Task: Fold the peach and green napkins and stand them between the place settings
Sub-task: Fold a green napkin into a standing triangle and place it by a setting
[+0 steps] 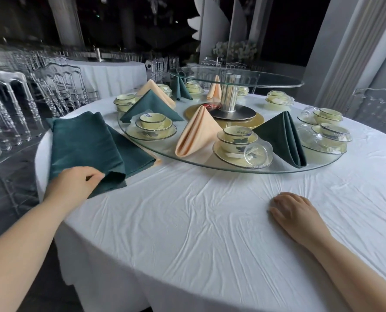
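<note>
A stack of flat green napkins lies at the table's left edge, a peach edge peeking out beneath it. My left hand pinches the top green napkin's near corner. My right hand rests flat on the white tablecloth, holding nothing. On the lower glass turntable, a folded peach napkin and a folded green napkin stand between place settings of bowls on plates. Farther back stand another green napkin, a peach one and others.
A metal post on a round base carries an upper glass disc. Upturned glasses lie on the plates. Clear chairs line the left side, and one stands at the right. Another covered table stands behind.
</note>
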Tool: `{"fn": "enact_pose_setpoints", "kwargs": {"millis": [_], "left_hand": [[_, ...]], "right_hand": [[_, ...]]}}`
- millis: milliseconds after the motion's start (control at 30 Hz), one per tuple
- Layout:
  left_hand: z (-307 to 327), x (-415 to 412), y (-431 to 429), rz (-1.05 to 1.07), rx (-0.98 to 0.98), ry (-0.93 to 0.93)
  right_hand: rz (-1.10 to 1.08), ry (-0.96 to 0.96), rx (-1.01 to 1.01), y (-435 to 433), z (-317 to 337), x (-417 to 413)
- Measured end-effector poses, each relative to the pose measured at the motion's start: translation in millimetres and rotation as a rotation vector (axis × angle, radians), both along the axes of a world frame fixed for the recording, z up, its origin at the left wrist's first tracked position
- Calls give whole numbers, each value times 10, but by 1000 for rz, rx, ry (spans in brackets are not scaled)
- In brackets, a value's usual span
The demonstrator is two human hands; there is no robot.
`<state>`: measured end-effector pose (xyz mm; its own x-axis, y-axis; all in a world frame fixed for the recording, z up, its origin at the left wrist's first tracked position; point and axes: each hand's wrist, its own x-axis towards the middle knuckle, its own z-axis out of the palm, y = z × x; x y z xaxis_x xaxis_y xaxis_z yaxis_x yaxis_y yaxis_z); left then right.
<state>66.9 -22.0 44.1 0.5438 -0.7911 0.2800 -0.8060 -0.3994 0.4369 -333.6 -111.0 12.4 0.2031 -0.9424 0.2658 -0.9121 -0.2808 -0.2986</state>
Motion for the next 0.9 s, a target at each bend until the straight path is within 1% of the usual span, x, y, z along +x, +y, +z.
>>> {"fn": "enact_pose_setpoints", "kwargs": {"millis": [167,233,300,367,433,467,500,567,633,733,800,867,900], "left_hand": [[386,-369,-8,-206,-238,46],[534,-656,-2,-326,-292,55],[631,-980,13,-451,-315,92],[682,-1290,22,-561,-336,163],[696,-1548,26,-648,-351,227],[691,-1646,24,-680,-358,258],[689,-1725,26,-698,-364,288],[688,-1814,31,-713,-384,336],[698,-1835,33,-718,-410,370],[716,-1850,70,-721,-402,374],[706,-1857,96,-661,-408,402],[712,-1849,104,-594,-426,529],[730,-1839,100,-579,-433,650]], "right_hand": [[27,-160,-43,70,88,42],[95,-301,-28,166,172,154],[239,-485,68,354,305,344],[370,-633,229,579,437,577],[421,-743,343,710,469,750],[419,-775,350,730,452,798],[403,-769,321,726,430,822],[321,-674,234,673,375,794],[263,-628,190,600,313,677],[192,-627,152,481,245,480],[112,-646,108,391,233,400],[41,-696,13,308,274,352],[29,-755,-43,284,328,335]]}}
